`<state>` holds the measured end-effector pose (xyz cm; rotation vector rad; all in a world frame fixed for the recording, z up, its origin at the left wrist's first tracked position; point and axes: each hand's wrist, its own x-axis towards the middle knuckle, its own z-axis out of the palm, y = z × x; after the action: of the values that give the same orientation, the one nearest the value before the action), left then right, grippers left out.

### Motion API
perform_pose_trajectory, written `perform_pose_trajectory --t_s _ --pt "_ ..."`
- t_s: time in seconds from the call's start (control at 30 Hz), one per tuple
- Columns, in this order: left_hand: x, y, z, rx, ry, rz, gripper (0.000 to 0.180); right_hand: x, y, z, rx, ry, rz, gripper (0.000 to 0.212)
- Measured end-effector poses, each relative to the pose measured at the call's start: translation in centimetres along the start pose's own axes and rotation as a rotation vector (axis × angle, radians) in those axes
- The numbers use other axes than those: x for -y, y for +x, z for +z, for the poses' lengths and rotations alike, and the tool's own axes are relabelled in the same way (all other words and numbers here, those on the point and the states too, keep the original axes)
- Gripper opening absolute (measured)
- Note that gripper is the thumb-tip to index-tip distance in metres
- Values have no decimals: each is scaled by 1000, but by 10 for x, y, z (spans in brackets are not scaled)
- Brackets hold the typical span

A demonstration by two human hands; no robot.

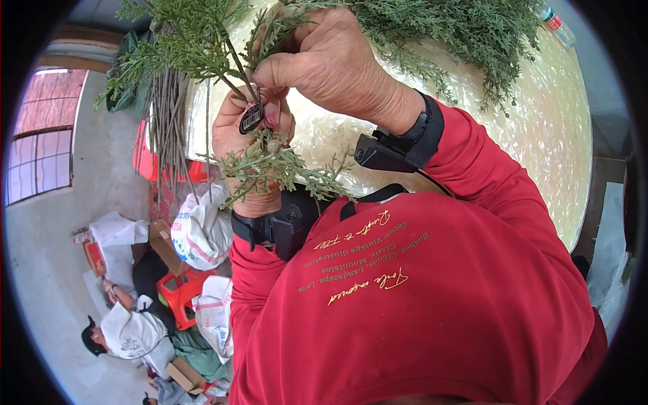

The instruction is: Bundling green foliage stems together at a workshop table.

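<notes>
Small oval black tag (pixel 251 119) with pale barcode, pinched at fingertips. White printed sacks (pixel 202 229), cardboard boxes (pixel 183 374) on floor, lower left.

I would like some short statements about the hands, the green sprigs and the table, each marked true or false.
1. Both hands grip green conifer sprigs. True: the left hand and the right hand both close on the sprigs.
2. The sleeves are blue. False: the sleeves are red.
3. A small black tag hangs by the left hand's fingers. True: the tag is there.
4. The table is bare. False: the pale glossy table carries more green branches.
5. Both wrists are bare. False: each carries a black strapped device.
6. A red stool stands on the floor at lower left. True: the stool.
</notes>
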<state>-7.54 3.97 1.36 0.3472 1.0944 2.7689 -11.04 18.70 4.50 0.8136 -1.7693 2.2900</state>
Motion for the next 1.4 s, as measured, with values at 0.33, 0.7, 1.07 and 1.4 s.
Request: perform_pose_trajectory --t_s 0.33,0.7,1.07,1.4 --pt "2 1 6 -56 52 46 7 4 0 0 10 15 -34 14" --pt "1 2 -1 -36 26 37 8 0 2 0 15 3 31 15" --pt "0 3 3 -82 52 -4 9 4 2 0 35 71 99 14" --pt "0 2 -3 -55 22 -15 9 -1 3 2 -27 -21 -12 14"
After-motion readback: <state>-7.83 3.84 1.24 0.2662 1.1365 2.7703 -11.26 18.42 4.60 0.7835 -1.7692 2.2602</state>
